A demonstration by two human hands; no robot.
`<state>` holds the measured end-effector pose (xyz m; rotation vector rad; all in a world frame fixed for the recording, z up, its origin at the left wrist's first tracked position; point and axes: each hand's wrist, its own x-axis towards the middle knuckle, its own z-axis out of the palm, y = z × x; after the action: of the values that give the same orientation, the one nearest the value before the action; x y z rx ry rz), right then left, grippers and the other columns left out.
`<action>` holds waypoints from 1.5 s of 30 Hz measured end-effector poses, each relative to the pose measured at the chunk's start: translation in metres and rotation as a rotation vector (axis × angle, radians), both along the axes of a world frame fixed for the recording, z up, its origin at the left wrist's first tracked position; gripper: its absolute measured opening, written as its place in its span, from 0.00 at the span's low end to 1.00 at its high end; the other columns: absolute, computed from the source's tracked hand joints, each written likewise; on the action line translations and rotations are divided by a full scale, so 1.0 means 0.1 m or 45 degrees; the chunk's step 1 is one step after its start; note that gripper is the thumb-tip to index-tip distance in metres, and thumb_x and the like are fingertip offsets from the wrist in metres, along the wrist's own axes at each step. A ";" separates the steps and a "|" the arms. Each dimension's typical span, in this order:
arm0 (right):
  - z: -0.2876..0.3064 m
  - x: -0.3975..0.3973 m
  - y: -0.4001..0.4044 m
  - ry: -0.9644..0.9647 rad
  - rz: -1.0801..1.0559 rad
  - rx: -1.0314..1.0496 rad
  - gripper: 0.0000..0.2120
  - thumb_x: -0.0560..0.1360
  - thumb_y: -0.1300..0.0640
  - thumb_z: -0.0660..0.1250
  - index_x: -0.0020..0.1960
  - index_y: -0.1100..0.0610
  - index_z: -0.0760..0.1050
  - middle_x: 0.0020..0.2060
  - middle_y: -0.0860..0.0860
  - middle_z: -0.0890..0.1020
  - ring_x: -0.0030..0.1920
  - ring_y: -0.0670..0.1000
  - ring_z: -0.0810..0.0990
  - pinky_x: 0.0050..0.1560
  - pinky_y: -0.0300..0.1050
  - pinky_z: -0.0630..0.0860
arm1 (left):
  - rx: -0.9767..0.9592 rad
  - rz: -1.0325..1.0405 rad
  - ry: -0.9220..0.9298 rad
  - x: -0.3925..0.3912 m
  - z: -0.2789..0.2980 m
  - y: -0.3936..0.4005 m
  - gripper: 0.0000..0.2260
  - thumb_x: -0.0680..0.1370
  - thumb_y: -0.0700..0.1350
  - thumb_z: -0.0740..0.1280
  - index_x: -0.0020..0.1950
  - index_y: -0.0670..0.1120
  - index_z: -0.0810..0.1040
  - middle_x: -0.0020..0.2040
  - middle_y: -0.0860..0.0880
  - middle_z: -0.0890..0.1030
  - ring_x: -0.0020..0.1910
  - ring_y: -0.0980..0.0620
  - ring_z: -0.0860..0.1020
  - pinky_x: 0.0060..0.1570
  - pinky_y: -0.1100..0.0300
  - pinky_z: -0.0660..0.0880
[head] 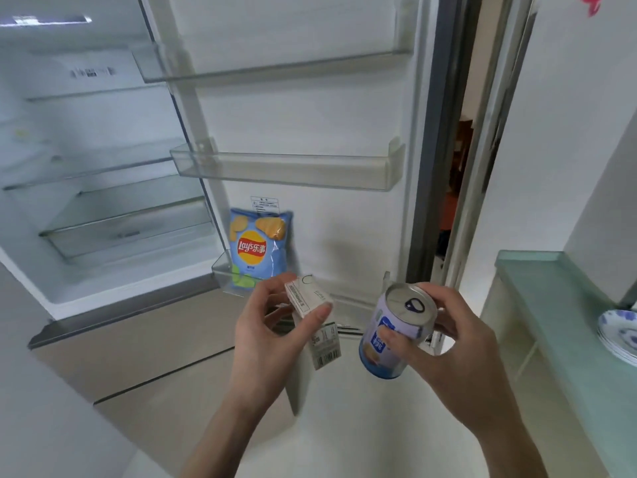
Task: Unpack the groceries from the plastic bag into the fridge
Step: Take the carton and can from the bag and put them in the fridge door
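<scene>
Open fridge door [310, 108] ahead, clear door bins; chip bag [256, 251] upright in lowest door bin [220, 270], "Lay's" logo facing out. Left hand [272, 329] grips white carton [315, 319], long axis near vertical, top tilted toward door, barcode low on side. Right hand [444, 343] wraps around blue-white can [396, 331], upright, pull-tab top tilted toward camera; label text unreadable. Green counter [551, 305] at right.

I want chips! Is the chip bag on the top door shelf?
No, the chip bag stands in the lowest door shelf.
</scene>
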<state>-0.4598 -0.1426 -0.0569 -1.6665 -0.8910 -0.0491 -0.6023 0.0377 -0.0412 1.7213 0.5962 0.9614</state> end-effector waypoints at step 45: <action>-0.45 0.67 1.49 0.051 -0.492 -0.361 0.31 0.65 0.42 0.82 0.63 0.42 0.72 0.53 0.38 0.81 0.55 0.46 0.79 0.51 0.39 0.76 | 0.093 -0.256 0.142 1.40 -0.47 1.51 0.25 0.70 0.57 0.80 0.64 0.56 0.76 0.56 0.59 0.83 0.56 0.63 0.81 0.56 0.64 0.80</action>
<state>-0.3927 0.0062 -0.1022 -2.0802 -0.5525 -0.1583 -0.4619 0.1888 -0.0881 1.8700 0.4537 0.7574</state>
